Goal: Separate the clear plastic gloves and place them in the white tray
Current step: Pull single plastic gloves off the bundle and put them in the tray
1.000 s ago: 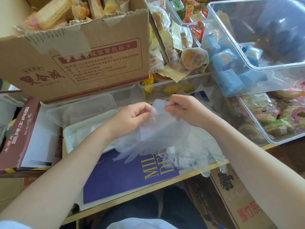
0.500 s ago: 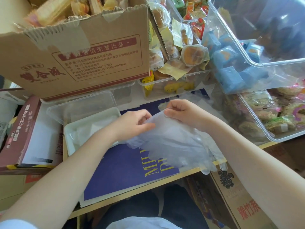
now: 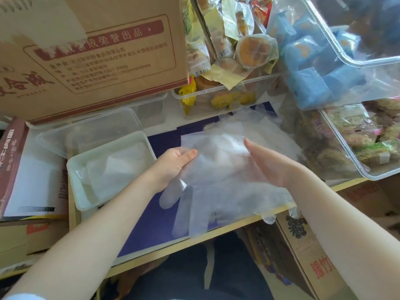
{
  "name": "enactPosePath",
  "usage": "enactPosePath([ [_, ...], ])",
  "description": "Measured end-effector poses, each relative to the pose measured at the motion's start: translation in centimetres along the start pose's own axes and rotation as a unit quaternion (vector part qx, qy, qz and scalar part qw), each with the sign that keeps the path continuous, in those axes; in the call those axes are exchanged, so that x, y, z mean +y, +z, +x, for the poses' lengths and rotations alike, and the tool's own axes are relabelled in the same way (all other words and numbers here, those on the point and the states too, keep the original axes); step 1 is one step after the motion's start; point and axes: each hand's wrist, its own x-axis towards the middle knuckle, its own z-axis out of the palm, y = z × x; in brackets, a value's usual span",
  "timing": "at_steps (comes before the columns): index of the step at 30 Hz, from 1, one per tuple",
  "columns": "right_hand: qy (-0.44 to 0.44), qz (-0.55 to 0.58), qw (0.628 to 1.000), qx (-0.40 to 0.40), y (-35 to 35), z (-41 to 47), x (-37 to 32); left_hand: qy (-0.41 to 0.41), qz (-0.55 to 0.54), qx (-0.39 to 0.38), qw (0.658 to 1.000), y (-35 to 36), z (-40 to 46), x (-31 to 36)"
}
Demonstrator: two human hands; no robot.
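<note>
Left grip (image 3: 175, 161) pinches thin clear plastic glove (image 3: 218, 180) at its cuff; right grip (image 3: 268, 163) flat, fingers straight, on it. Shallow white rectangular tray (image 3: 75, 169) at worktop's left edge.

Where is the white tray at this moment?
In the head view the white tray sits left of centre on the table, just left of the left hand, in front of a clear plastic container and below the cardboard box.

Bare forearms, a pale sleeve edge (image 3: 23, 296) at the left elbow, dark trousers (image 3: 194, 276).
</note>
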Motion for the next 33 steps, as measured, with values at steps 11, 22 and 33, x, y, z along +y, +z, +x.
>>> enactPosePath([
  [11,-0.107,-0.012,0.982,0.153,-1.8,5.4,5.1,-0.007,0.193,0.023,0.981,0.6,3.3,-4.3],
  [22,-0.092,0.087,0.988,0.083,-1.8,6.4,4.5,-0.039,0.077,-0.067,0.994,0.4,3.0,-3.6],
  [33,-0.214,-0.057,0.965,0.140,1.2,7.0,5.3,0.045,0.219,0.197,0.954,2.5,4.0,-2.2],
])
